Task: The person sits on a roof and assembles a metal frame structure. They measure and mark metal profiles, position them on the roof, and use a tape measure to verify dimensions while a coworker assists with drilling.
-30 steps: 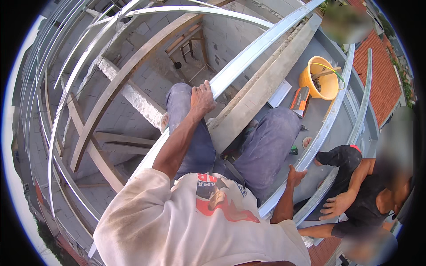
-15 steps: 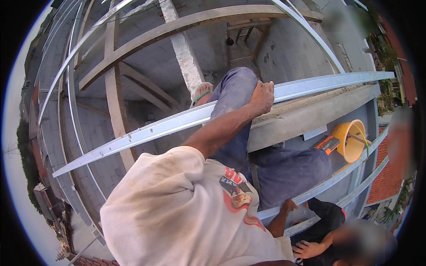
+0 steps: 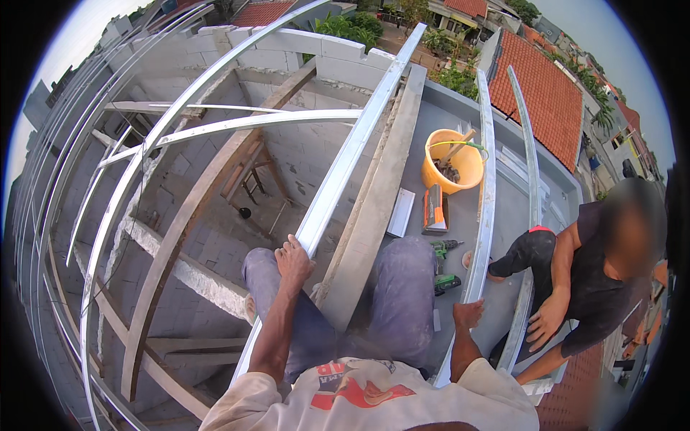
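Note:
A long silver metal channel (image 3: pixel 346 167) runs lengthwise beside my left leg, and my left hand (image 3: pixel 293 264) is closed round its edge near my knee. My right hand (image 3: pixel 468 314) grips a second silver metal channel (image 3: pixel 484 208) to the right of my right leg; some of its fingers are hidden. Between my right leg and that channel lies a green and black cordless drill (image 3: pixel 444 246), with another green tool part (image 3: pixel 445 283) just below it.
A yellow bucket (image 3: pixel 438 179) holding tools stands ahead, near an orange and black box (image 3: pixel 434 208). A concrete ledge (image 3: pixel 381 194) borders a deep open room crossed by wooden beams (image 3: pixel 190 208). At right, a co-worker (image 3: pixel 611 287) in black sits beside another metal channel (image 3: pixel 530 158).
My view has swung from the left toward the front, bringing the bucket, rooftops and co-worker further into sight. Both hands remain on their channels.

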`<state>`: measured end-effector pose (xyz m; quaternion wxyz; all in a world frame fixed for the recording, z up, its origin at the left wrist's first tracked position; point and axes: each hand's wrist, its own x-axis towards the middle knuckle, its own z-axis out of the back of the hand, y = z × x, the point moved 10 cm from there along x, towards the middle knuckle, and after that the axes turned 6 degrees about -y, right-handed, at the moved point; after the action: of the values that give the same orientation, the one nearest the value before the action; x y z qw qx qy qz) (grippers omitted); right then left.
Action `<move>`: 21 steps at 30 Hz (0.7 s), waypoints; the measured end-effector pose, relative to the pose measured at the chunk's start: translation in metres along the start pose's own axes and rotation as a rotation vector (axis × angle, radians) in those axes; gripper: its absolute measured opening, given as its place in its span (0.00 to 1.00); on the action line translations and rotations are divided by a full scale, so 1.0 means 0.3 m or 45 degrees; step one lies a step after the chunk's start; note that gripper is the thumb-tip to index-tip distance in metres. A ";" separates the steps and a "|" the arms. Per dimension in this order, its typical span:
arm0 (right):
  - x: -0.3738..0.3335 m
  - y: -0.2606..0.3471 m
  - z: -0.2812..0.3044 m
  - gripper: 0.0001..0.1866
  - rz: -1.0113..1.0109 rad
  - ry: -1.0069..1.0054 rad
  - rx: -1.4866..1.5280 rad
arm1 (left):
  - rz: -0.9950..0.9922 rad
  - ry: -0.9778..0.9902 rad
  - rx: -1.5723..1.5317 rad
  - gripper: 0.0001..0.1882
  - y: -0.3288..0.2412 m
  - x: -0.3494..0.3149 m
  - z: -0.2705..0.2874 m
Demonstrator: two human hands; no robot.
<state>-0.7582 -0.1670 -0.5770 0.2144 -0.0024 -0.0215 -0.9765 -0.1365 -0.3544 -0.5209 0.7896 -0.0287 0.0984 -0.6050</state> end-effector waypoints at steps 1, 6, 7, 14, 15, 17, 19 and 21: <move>0.000 0.005 -0.008 0.46 0.006 -0.009 0.016 | 0.044 0.005 0.014 0.61 -0.014 0.007 0.009; -0.001 -0.013 -0.024 0.47 0.037 -0.071 0.048 | -0.354 -0.002 -0.381 0.59 -0.408 0.146 0.254; -0.008 0.007 -0.021 0.46 0.052 -0.073 0.063 | -0.464 -0.053 -0.494 0.59 -0.490 0.178 0.323; -0.004 -0.021 -0.018 0.44 0.056 -0.135 0.129 | -0.725 0.169 -0.530 0.51 -0.973 0.125 0.615; -0.012 -0.007 -0.001 0.43 0.061 -0.118 0.143 | -0.737 0.216 -0.537 0.50 -1.003 0.104 0.609; -0.016 -0.006 0.003 0.43 0.067 -0.108 0.133 | -0.927 0.519 -0.812 0.49 -1.088 -0.008 0.550; -0.014 0.006 0.008 0.42 0.074 -0.116 0.139 | -1.133 0.709 -0.971 0.43 -1.137 -0.168 0.500; -0.003 -0.008 0.009 0.42 0.069 -0.151 0.135 | -1.277 0.664 -0.706 0.35 -1.155 -0.299 0.445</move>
<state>-0.7583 -0.1643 -0.5746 0.2390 -0.0495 -0.0859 -0.9659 -0.4626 -0.3703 -0.3224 0.3231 -0.1268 0.4155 -0.8408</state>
